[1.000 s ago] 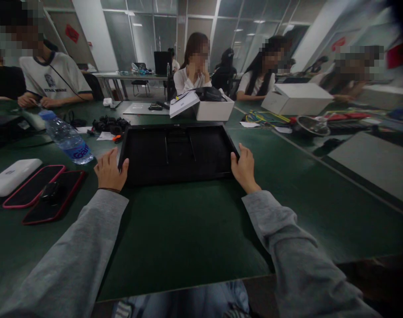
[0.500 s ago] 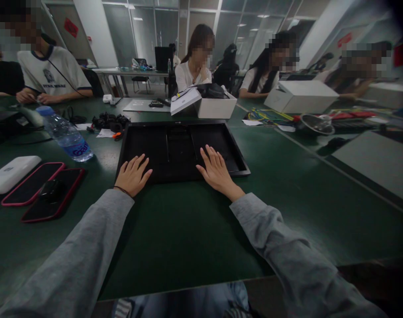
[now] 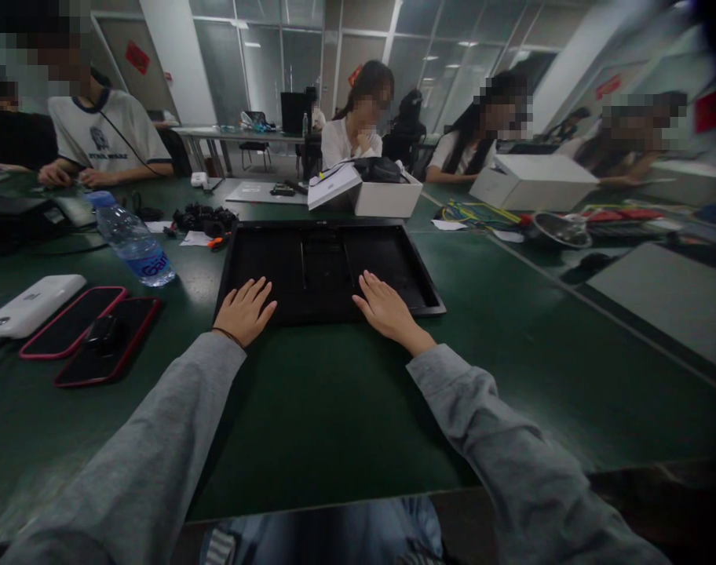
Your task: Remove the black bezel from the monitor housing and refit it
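Where the black panel (image 3: 326, 275) lies on the green counter (image 3: 328, 424), left hand (image 3: 245, 311) and right hand (image 3: 387, 310) are spread palms-down over its near edge, gripping nothing; contact unclear. Best: light, even pressure both sides, lest it skid.

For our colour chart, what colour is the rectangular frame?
The rectangular frame is black, in the head view.

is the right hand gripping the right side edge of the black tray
No, the right hand is open, palm down, over the near edge of the black tray, clear of its right side edge.
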Motion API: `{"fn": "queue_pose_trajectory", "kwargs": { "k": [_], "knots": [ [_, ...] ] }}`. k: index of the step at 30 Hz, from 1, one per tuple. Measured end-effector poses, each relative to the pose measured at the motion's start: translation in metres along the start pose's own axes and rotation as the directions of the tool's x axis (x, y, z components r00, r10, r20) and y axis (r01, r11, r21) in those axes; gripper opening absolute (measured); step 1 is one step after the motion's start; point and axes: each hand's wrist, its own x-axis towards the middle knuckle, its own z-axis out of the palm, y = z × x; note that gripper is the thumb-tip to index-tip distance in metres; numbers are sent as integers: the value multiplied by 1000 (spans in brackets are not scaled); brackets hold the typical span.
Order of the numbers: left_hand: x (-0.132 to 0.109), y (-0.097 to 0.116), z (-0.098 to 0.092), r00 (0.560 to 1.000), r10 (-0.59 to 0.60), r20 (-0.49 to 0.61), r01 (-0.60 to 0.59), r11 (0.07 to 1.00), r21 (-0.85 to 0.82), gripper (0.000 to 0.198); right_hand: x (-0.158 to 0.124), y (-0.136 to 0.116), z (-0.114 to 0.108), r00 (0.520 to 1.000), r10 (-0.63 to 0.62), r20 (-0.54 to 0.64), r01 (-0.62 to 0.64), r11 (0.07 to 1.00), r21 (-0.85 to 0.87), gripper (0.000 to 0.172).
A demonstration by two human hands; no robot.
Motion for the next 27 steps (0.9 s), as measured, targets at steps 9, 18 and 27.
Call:
{"fn": "queue_pose_trajectory", "kwargs": {
  "k": [9, 18, 27],
  "knots": [
    [-1, -2, 4, 998, -34, -44, 32, 999, -39, 77, 1, 2, -1, 998, 2, -68, 3, 997, 72, 93],
    [-1, -1, 2, 1000, -2, -27, 1, 1000, -24, 61, 1, 0, -1, 1000, -18, -4, 18, 1000, -14, 82],
    [-2, 1, 0, 998, -15, -60, 12, 998, -55, 66, 1, -1, -4, 1000, -22, -17, 21, 1000, -13, 81]
  ]
}}
